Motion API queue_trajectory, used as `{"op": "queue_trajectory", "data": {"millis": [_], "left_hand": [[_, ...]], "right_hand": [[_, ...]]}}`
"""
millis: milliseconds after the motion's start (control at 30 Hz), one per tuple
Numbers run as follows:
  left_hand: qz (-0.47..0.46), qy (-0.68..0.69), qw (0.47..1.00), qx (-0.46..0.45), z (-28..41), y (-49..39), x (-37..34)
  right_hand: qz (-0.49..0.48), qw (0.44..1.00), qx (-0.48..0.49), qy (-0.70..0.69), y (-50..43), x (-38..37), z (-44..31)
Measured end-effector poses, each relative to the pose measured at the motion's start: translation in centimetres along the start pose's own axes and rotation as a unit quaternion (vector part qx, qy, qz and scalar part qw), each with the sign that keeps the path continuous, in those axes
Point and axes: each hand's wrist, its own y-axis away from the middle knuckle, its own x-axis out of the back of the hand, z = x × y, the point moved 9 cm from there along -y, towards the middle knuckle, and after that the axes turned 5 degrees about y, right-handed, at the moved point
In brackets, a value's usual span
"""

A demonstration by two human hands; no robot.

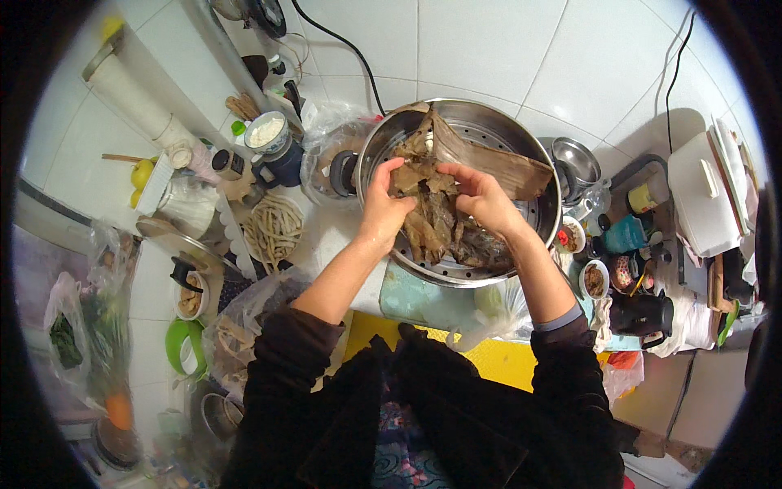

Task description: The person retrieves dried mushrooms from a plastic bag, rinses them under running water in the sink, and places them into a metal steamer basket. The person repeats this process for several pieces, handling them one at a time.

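Note:
A large round metal steamer pot (pixel 460 282) with a perforated tray stands before me, a dark handle on each side. Brown, wrinkled dried leaves (pixel 435 226) lie in it, dark and damp-looking at the lower right. One broad leaf piece (pixel 501 162) stretches toward the right rim. My left hand (pixel 386 211) pinches the left edge of the leaves over the tray. Opposite it, my right hand (pixel 482 198) pinches their right edge between thumb and fingers. Something small and whitish shows among the leaves above my hands.
Left of the pot are a bowl of pale strips (pixel 273 229), a bowl of white powder (pixel 266 131) and a glass lid (pixel 189 247). Small bowls (pixel 594 279), a metal bowl (pixel 576 161) and a black kettle (pixel 641 315) stand at right. A bagged green vegetable (pixel 492 305) lies below the pot.

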Motion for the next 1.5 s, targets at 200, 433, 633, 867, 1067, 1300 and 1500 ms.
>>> {"op": "queue_trajectory", "data": {"millis": [200, 433, 633, 867, 1067, 1300, 1500], "left_hand": [[-0.098, -0.057, 0.988, 0.108, -0.7, -0.9, -0.1], [-0.16, 0.123, 0.961, 0.186, -1.1, -1.1, -0.9], [-0.149, -0.024, 0.98, 0.133, -1.1, -1.5, -0.7], [-0.123, -0.119, 0.983, 0.073, 0.6, -2.8, 0.3], [-0.117, -0.136, 0.978, 0.106, -0.2, -2.7, 0.6], [-0.066, -0.115, 0.984, 0.115, -1.6, -2.5, 1.2], [-0.105, -0.153, 0.973, 0.135, -4.6, -1.9, 0.1]], "right_hand": [[-0.021, 0.999, -0.022, -0.023, -0.4, 1.1, 1.4], [-0.002, 0.999, -0.036, -0.016, -0.9, 2.3, 3.3], [-0.058, 0.997, -0.046, -0.024, -0.2, 1.4, 2.8], [-0.018, 0.997, -0.05, 0.054, 0.3, 2.7, 3.5], [-0.126, 0.84, -0.054, 0.524, 1.7, 1.8, 6.6], [0.017, 0.832, -0.095, 0.547, 1.9, 6.7, 5.5], [0.096, 0.825, -0.153, 0.536, 2.3, 9.3, 6.3]]}}
